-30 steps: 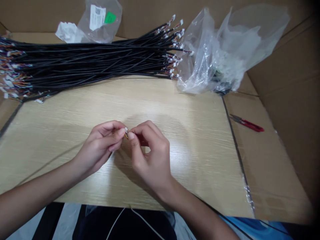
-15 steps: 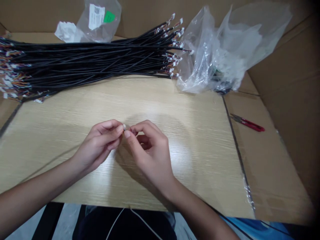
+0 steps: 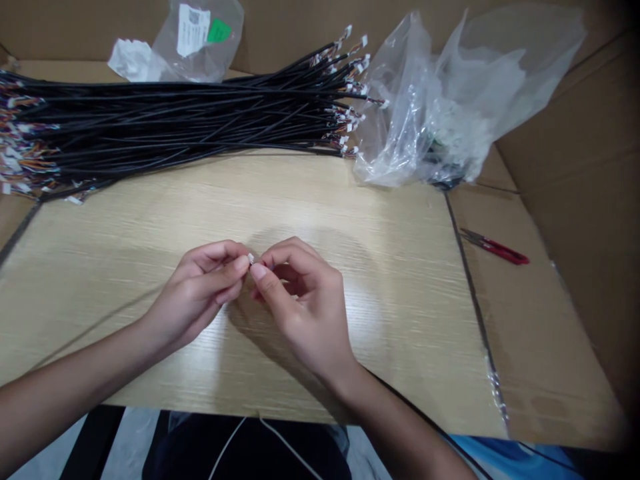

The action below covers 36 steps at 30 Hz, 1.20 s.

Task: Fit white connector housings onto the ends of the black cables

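Observation:
Over the middle of the board, my left hand is closed in a pinch on a tiny white connector, which pokes up from thumb and forefinger. Right beside it, the thumb and forefinger of my right hand are pressed together on a thin wire at the connector's lower side; the fingers hide most of it. A black cable shows from behind my right wrist and runs down to the lower right. Whether the wire sits inside the connector is too small to tell.
Across the back lies a thick bundle of black cables with white connectors at both ends. Clear plastic bags stand at the back right, and a labelled bag behind the bundle. Red-handled snips lie on cardboard at the right.
Both hands have shifted very slightly to the right, still fingertip to fingertip. A little more of the white connector shows, and more of the black cable appears by my right wrist.

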### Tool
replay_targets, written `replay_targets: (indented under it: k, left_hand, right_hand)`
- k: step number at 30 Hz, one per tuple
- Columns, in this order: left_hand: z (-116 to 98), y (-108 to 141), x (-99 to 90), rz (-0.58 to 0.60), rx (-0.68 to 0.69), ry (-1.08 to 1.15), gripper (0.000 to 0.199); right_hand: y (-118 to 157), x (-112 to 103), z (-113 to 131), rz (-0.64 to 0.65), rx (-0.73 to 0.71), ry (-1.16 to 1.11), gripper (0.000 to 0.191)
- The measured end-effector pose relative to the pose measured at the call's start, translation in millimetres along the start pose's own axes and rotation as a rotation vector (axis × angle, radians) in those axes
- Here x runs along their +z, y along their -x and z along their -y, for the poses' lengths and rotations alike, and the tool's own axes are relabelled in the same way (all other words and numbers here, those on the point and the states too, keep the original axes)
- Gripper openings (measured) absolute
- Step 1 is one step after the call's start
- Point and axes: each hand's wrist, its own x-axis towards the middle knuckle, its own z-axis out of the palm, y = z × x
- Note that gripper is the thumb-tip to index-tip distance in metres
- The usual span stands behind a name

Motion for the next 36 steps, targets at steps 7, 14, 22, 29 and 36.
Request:
replay_targets:
  k: [7,14,22,29,36]
  left_hand:
    - [-1.4,-0.7,2.6,0.016,-0.093,0.076,0.028]
    - [-1.0,-0.1,2.1,0.058,-0.135,0.104,0.028]
    - [-0.4,0.9,1.9,-0.003,-0.132,0.136,0.027]
    - [-1.3,0.4,2.6,0.015,-0.130,0.128,0.025]
    - [-1.8,0.4,3.4,0.021,-0.122,0.124,0.026]
  right_hand:
    - [2.4,4.0,-2.4,-0.009,-0.067,0.005,0.013]
    - [5.4,5.7,-4.9,-0.063,-0.239,0.186,0.011]
    - [5.6,6.4,-1.7,-0.055,-0.203,0.187,0.012]
    - [4.3,6.1,-0.4,-0.029,-0.128,0.100,0.012]
    - [4.4,5.2,1.2,-0.023,-0.099,0.085,0.011]
